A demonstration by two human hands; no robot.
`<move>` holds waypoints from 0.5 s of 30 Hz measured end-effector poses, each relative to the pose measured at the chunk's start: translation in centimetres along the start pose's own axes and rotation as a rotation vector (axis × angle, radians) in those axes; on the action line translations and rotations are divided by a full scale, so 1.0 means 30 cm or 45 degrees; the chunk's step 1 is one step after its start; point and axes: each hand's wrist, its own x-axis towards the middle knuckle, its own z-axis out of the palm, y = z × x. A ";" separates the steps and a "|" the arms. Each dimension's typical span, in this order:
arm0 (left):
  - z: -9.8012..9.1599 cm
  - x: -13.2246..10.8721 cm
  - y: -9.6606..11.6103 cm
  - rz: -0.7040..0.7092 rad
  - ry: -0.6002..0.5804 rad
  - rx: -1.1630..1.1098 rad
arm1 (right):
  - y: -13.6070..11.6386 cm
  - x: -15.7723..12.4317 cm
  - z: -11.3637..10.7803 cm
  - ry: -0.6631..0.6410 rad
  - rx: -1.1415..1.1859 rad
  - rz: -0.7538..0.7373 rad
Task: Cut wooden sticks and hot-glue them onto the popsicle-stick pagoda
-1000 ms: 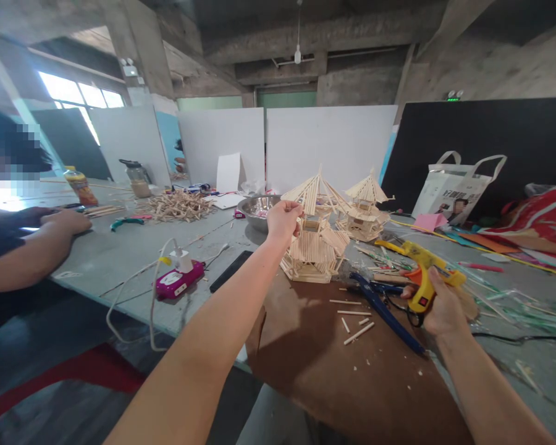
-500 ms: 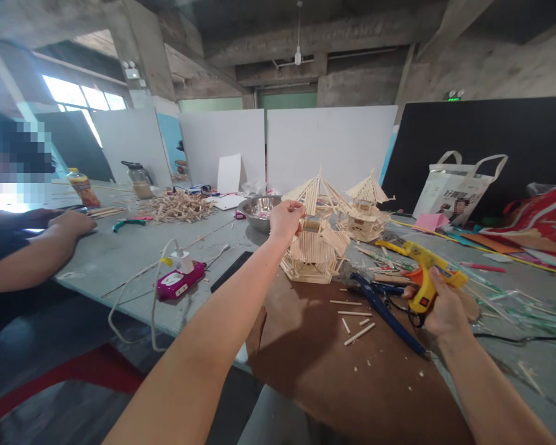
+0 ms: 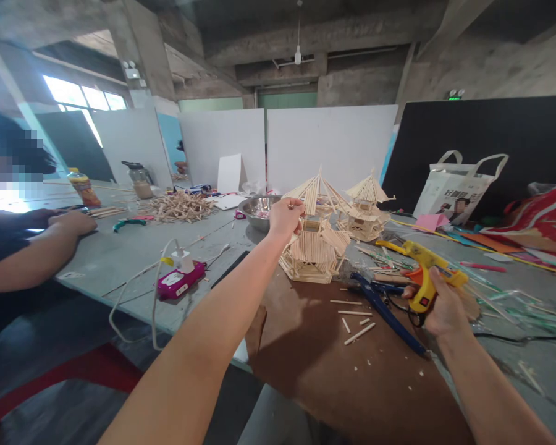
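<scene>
While the left hand pinches the roof of the near stick pavilion, central on the worktop, the right hand grips a glue gun; roof gluing seems in hand, next needing steadiness.

Glue gun: smooth plastic, slight sheen. Nearer stick house: bare matt wood, ridged. Bowl: glossy metal.
</scene>
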 end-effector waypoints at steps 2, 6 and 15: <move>0.000 -0.001 0.001 0.013 -0.003 0.009 | -0.004 -0.003 0.004 0.005 0.001 0.008; 0.001 -0.006 0.006 0.009 -0.007 0.018 | -0.010 -0.009 0.009 -0.005 -0.023 0.007; 0.000 -0.001 0.008 -0.026 0.001 0.031 | -0.015 -0.012 0.017 0.009 -0.013 0.005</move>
